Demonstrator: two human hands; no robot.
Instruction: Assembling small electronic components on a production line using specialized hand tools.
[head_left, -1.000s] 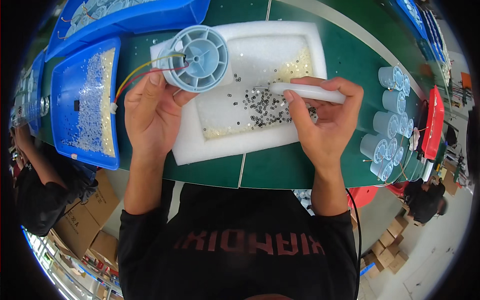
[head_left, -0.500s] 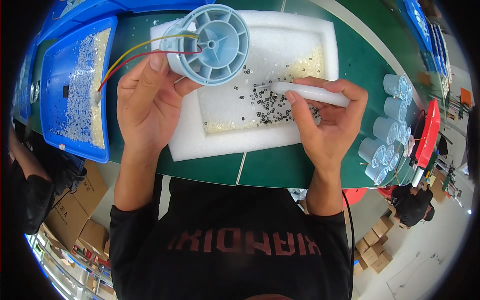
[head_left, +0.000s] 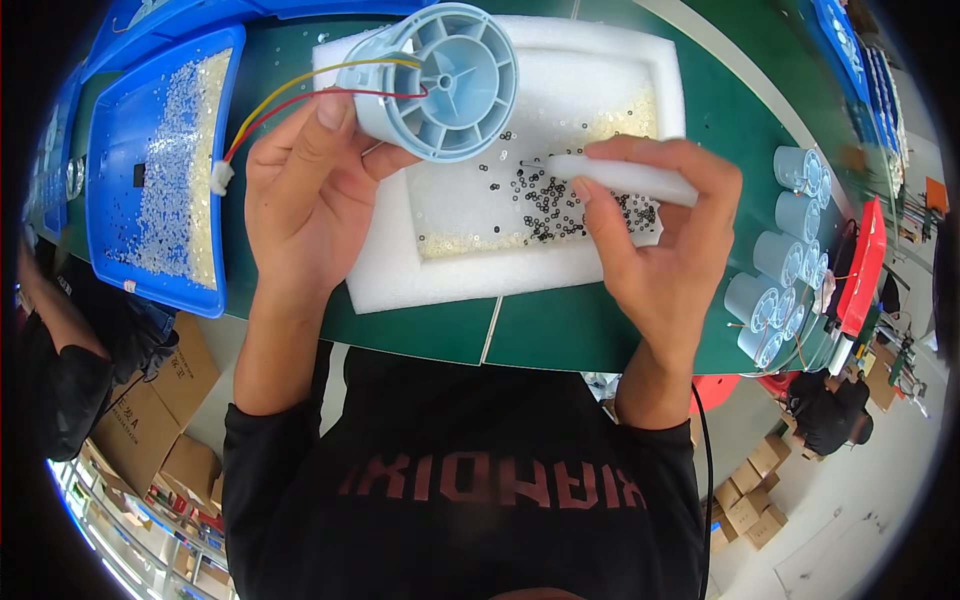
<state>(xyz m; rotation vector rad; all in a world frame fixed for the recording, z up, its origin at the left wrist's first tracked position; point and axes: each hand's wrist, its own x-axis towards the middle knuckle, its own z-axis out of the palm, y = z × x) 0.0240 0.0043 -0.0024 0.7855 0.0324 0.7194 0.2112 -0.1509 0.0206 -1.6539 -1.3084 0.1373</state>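
Observation:
My left hand (head_left: 312, 195) is closed on a light-blue round plastic housing (head_left: 455, 85) with ribs inside, its open face toward me. Yellow and red wires run from the housing to a small white connector (head_left: 221, 178) hanging at the left. In my right hand (head_left: 665, 240), thumb and fingers grip a white-handled tool (head_left: 625, 178) with a thin metal tip pointing left. The tip is over a white foam tray (head_left: 400, 283). Small black rings (head_left: 560, 208) lie in the tray under the tool, with pale translucent ones (head_left: 625, 118) along its edges.
A blue bin (head_left: 100, 200) of small pale pieces stands at the left. Several light-blue housings (head_left: 778, 255) line the table's right side, beside a red tray (head_left: 862, 265). The green table (head_left: 420, 335) ends close to my body. Other people are at both sides.
The housing in my left hand has shifted slightly right and up. My right hand with the tool has moved a little, and its tool looks blurred. The wire connector now swings clear of the fingers.

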